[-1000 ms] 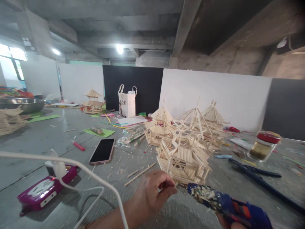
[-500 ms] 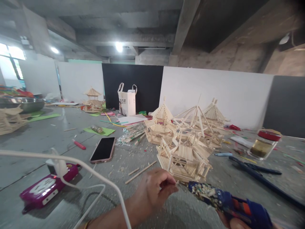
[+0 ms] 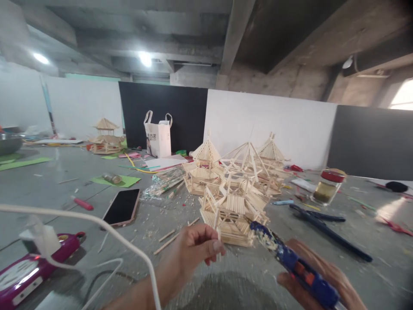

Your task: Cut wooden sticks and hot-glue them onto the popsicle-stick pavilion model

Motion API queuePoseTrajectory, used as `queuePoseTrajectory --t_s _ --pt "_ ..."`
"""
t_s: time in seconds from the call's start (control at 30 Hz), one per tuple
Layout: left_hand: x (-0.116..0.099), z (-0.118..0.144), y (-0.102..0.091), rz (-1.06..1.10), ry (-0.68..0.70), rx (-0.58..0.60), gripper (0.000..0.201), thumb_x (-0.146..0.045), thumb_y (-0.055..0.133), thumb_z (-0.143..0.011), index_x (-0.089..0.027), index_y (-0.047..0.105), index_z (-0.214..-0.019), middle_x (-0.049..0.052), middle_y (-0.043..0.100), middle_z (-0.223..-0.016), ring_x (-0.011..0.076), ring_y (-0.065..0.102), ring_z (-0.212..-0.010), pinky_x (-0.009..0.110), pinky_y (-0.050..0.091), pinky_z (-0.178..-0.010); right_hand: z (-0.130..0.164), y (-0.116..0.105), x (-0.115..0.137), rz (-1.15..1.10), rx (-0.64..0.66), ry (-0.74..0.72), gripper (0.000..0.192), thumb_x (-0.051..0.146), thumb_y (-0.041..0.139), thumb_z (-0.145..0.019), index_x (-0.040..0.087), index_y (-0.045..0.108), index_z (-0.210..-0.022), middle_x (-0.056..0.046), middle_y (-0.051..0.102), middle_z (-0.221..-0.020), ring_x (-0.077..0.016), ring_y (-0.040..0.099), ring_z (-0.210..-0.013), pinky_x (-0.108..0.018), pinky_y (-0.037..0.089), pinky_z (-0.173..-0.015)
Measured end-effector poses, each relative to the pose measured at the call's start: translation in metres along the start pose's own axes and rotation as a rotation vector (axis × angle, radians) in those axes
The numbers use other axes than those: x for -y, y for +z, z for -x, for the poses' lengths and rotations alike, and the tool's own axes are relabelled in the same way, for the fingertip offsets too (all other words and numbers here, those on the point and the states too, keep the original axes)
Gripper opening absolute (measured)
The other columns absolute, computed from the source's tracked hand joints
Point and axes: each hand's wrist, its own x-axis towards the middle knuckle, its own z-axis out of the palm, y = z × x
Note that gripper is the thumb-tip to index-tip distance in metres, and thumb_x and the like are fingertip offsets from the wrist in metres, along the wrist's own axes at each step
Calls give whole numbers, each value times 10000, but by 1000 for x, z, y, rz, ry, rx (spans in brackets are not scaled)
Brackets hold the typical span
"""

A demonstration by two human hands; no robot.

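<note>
Between the thumb and fingers of my left hand (image 3: 203,247) is a short pale wooden stick (image 3: 219,234), pinched upright. It is just in front of a pavilion model (image 3: 237,211) built of thin wooden sticks. My right hand (image 3: 318,275) is closed around a blue hot glue gun (image 3: 290,258) with a red switch, its front crusted with dried glue. The gun's nozzle points up and left, close to the model's front right side; whether it touches cannot be told. Two loose sticks (image 3: 167,242) lie beyond my left hand.
A white cable (image 3: 106,232) arches across the left foreground near a purple power strip (image 3: 41,267). A phone (image 3: 121,206) lies left of the models. Dark-handled pliers (image 3: 332,232) and a red-lidded jar (image 3: 327,187) are at the right. Other stick pavilions (image 3: 206,159) stand behind.
The view has swung to the right. The glue gun's nozzle has moved away from my left hand, toward the model. The small stick in my left hand now shows upright.
</note>
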Motion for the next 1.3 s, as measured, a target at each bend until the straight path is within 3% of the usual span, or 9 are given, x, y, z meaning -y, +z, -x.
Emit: queuePoseTrajectory --t_s 0.1,0.37,0.97,1.17,1.3 --pt "-1 0 -1 27 0 6 281 -387 662 -650 -133 548 -617 15 592 -585 64 441 -462 187 344 -460 -3 2 -8 65 -45 27 170 398 489 -798 238 481 -739 24 537 -622 -128 545 -511 -209 445 -468" --pt "-1 1 -3 3 -43 -11 302 -403 672 -634 -126 552 -617 10 574 -572 60 423 -457 189 331 -458 0 11 -15 83 62 51 202 390 441 -833 236 420 -705 50 486 -582 -111 516 -476 -205 409 -454" --pt "-5 1 2 1 -100 -20 285 -388 678 -612 -134 550 -600 -13 556 -545 59 418 -455 186 326 -455 -2 14 -19 91 88 61 215 401 446 -842 239 410 -706 51 471 -582 -95 499 -474 -197 394 -453" --pt "-8 3 4 -14 -117 -22 264 -382 682 -607 -150 558 -589 -16 545 -525 73 411 -450 203 322 -459 -3 12 -18 114 100 35 190 390 442 -845 231 426 -741 36 499 -618 -106 514 -496 -215 396 -469" --pt "-9 5 2 -20 -78 -6 178 -315 639 -681 -166 575 -609 -5 568 -565 80 422 -476 208 325 -483 1 12 -16 159 207 -59 152 349 471 -833 226 416 -762 11 511 -669 -117 508 -531 -227 392 -486"
